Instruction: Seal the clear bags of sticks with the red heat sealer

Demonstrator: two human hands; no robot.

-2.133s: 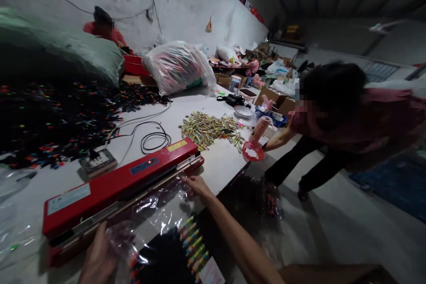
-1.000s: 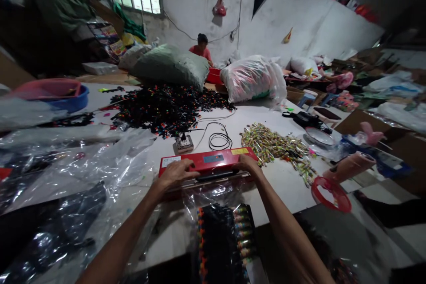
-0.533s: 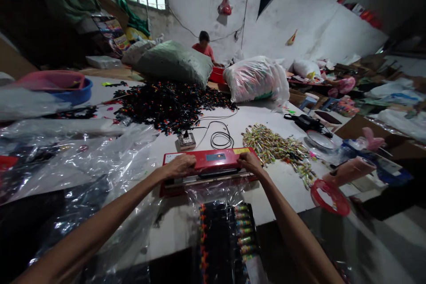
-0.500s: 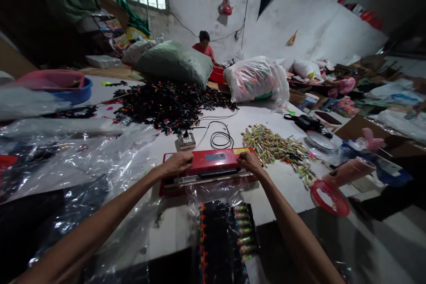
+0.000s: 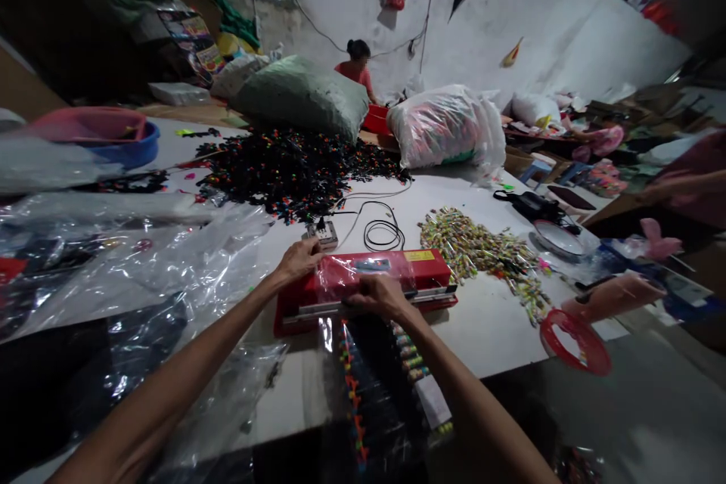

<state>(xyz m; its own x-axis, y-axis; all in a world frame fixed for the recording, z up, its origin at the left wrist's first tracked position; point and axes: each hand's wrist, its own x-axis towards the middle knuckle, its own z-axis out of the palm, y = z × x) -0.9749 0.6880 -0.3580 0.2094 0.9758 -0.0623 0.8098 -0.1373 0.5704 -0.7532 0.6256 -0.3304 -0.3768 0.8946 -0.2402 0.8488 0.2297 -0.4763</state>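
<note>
My left hand [image 5: 298, 260] rests at the upper left of a red bag sealer [image 5: 309, 295], its fingers at the corner of a clear plastic bag [image 5: 368, 272]. That film now lies across the sealer's red top. My right hand [image 5: 377, 296] grips the film just above the sealer's long metal jaw. Below the sealer, the bag's lower part holds a black card [image 5: 368, 393] lined with coloured sticks, and my right forearm hides part of it.
Loose clear plastic sheets [image 5: 141, 257] cover the table's left side. Beyond the sealer lie a black heap of small coloured-tipped pieces [image 5: 289, 170], a power socket [image 5: 323, 233], and wrapped candy sticks [image 5: 482, 257]. A co-worker's arm [image 5: 686, 183] reaches in at right.
The clear bag has moved up and now covers the sealer's top. My right hand has moved left and down from the red body onto the film, and the card sits closer to the sealer.
</note>
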